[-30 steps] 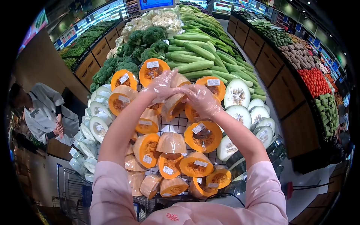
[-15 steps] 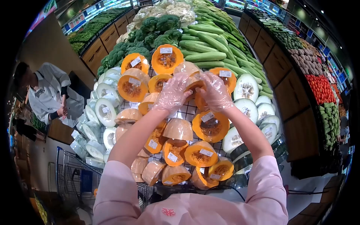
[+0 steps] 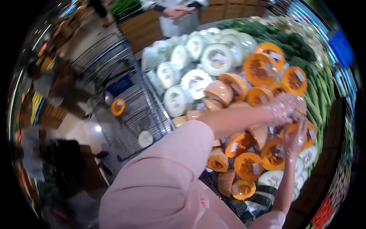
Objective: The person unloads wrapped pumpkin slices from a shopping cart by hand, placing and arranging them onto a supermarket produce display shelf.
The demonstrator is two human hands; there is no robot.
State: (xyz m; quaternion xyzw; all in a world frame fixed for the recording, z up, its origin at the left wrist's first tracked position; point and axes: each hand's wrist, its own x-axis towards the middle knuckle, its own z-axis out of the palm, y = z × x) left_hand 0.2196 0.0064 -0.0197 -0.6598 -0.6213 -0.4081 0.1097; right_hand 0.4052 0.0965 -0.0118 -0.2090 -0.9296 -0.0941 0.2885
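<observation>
My left hand (image 3: 284, 109), in a clear plastic glove, is closed at the edge of a wrapped cut pumpkin at the right side of the pumpkin pile. My right hand (image 3: 296, 139), gloved too, comes up from below with its fingers bent at the same piece. Motion blur and the gloves hide most of that piece between my hands. Around them lie more pumpkin halves with orange flesh and white labels, among them one (image 3: 294, 80) just above my left hand and one (image 3: 273, 153) beside my right wrist.
Wrapped winter melon halves (image 3: 217, 59) fill the stand's far left side. Broccoli (image 3: 293, 45) and long green gourds (image 3: 319, 91) lie beyond. A shopping cart (image 3: 152, 100) with a cut pumpkin (image 3: 118, 107) and a white round piece (image 3: 145, 139) stands left. A person's clasped hands (image 3: 176, 12) show behind.
My view has swung left, so the shopping cart now shows fully and the pumpkin pile sits further right. My hands stay close together at the pumpkins.
</observation>
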